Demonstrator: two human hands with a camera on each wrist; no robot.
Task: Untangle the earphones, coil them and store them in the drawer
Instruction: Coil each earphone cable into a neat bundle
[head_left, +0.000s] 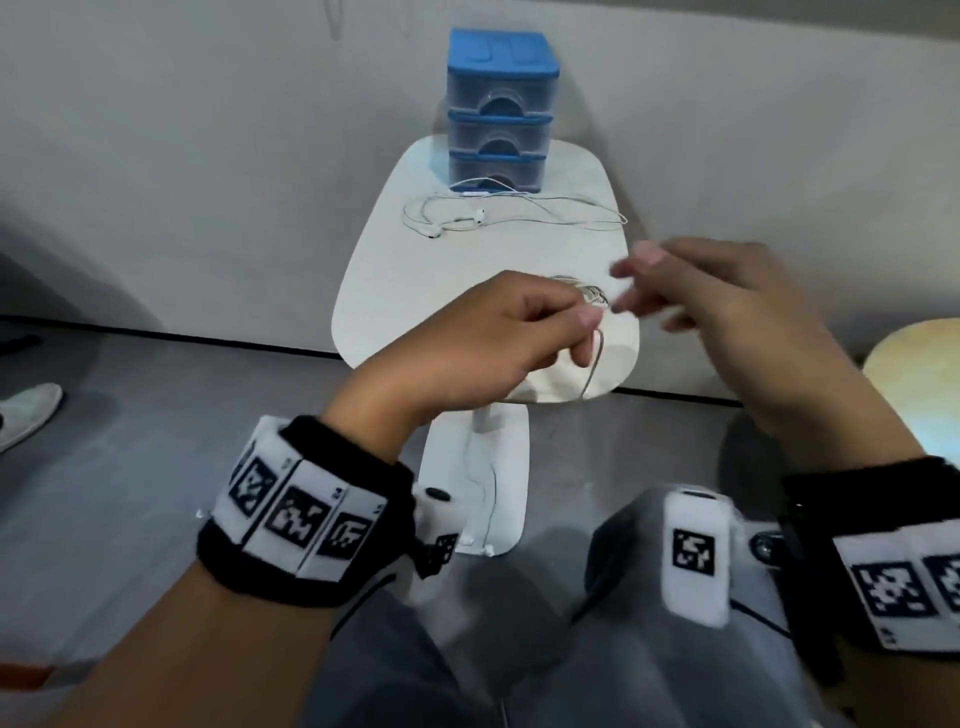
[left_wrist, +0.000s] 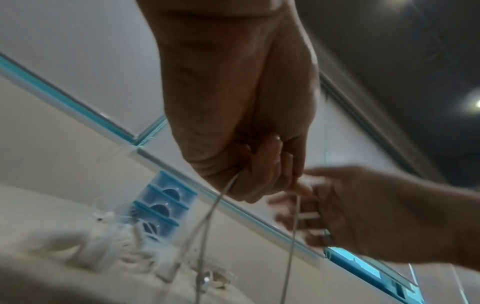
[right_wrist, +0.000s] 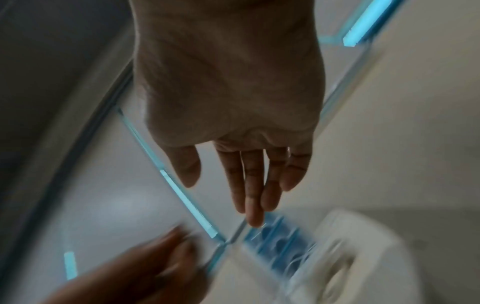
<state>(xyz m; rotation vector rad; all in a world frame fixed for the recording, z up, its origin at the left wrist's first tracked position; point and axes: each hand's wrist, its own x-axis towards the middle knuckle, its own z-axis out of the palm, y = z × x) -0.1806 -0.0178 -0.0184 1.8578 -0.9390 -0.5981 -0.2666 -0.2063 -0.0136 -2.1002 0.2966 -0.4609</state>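
Head view: left hand (head_left: 483, 338) pinches coiled earphones (head_left: 589, 296); right hand (head_left: 727, 306), blurred, seemingly spreads straight, empty fingers (right_wrist: 255, 185).

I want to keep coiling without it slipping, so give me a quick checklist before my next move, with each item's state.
1. Left hand grips the coiled cable: ok.
2. Right hand free, fingers straight: ok.
3. Loose cable hanging off the table edge, not caught: cannot tell.
4. Second earphones on the table coiled: not ok, lying spread out.
5. Drawer unit open for storing: not ok, all three drawers closed.
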